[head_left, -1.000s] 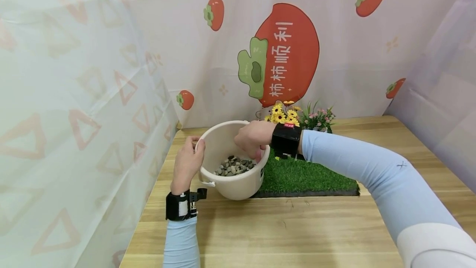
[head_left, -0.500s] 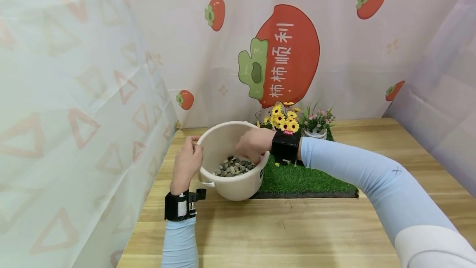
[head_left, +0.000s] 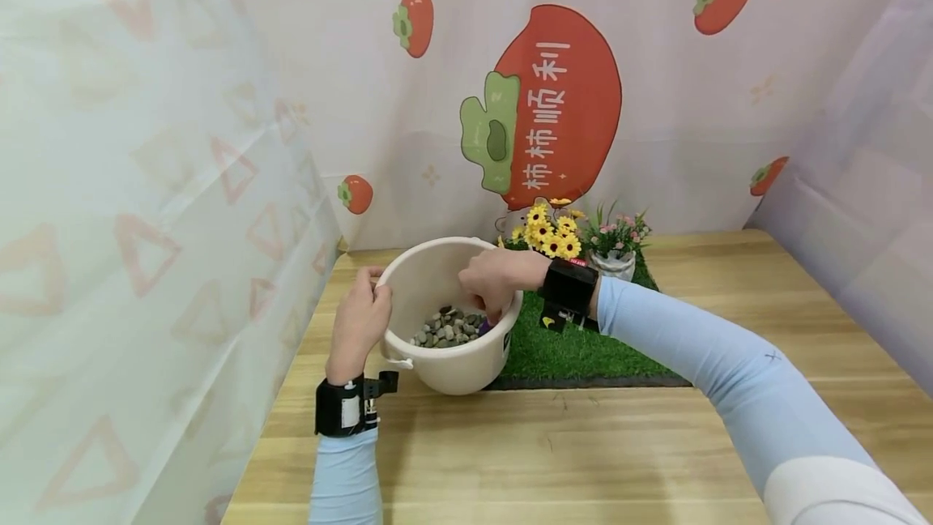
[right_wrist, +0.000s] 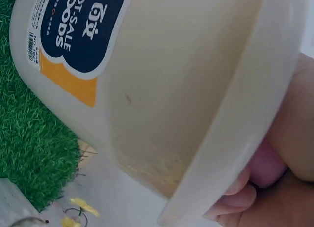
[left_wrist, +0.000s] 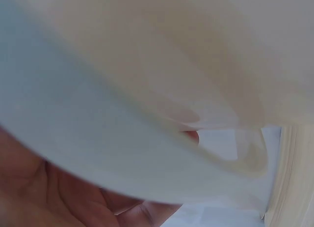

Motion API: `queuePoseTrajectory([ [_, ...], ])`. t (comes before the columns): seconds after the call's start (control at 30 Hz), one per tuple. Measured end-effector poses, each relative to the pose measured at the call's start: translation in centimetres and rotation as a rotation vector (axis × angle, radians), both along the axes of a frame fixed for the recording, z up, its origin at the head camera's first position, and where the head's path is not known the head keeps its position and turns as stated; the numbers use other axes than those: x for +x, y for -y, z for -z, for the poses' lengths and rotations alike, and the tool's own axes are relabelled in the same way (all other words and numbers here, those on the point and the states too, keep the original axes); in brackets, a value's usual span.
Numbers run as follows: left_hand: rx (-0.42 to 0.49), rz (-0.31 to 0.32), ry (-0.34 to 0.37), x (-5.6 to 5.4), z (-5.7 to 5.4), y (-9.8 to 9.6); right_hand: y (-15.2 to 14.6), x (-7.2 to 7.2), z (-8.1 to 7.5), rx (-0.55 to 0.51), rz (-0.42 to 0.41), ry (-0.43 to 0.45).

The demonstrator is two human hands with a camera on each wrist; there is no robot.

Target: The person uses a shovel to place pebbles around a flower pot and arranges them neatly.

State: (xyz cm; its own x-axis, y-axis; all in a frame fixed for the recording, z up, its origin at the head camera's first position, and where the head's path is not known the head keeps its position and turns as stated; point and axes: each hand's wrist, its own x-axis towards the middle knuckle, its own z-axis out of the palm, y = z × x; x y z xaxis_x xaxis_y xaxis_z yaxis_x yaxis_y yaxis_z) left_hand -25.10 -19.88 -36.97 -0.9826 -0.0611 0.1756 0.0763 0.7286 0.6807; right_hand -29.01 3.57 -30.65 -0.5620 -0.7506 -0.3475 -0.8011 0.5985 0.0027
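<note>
While the left hand [head_left: 359, 322] grips the left rim of a cream bucket [head_left: 455, 371] standing on the surface [head_left: 510, 460], grey pebbles [head_left: 443, 330] lie inside. The right hand [head_left: 497, 275], within the opposite rim, grasps a pink object [right_wrist: 266, 164], seen in the right wrist view; the head view shows purple below its fingertips. Only the right wrist view makes the bucket's label [right_wrist: 83, 35] legible, "OT-SALE GOODS". Behind, a printed persimmon [head_left: 586, 116] reads "柿柿顺利".

A green artificial-grass mat [head_left: 583, 355] lies on the wood-grain desk [head_left: 619, 460]; near the mat's far edge show yellow daisy-like flowers [head_left: 551, 238], by its far right corner a pink-flowered potted plant [head_left: 615, 264]; a persimmon-printed cloth backdrop [head_left: 670, 120] hangs behind the desk
</note>
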Motion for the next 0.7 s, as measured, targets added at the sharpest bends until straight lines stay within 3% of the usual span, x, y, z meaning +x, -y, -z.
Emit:
queuePoseTrajectory([
  [0.33,-0.002,-0.005,-0.041,-0.2,-0.3,-0.5,-0.5,-1.1,0.5,-0.127,0.041,0.053],
  [0.5,-0.019,-0.007,-0.048,-0.4,-0.4,-0.6,-0.2,-1.4,1.7,-0.208,0.095,0.114],
  [0.7,-0.023,-0.013,-0.023,-0.3,0.0,-0.5,0.4,-0.5,2.9,-0.102,0.115,0.08],
])
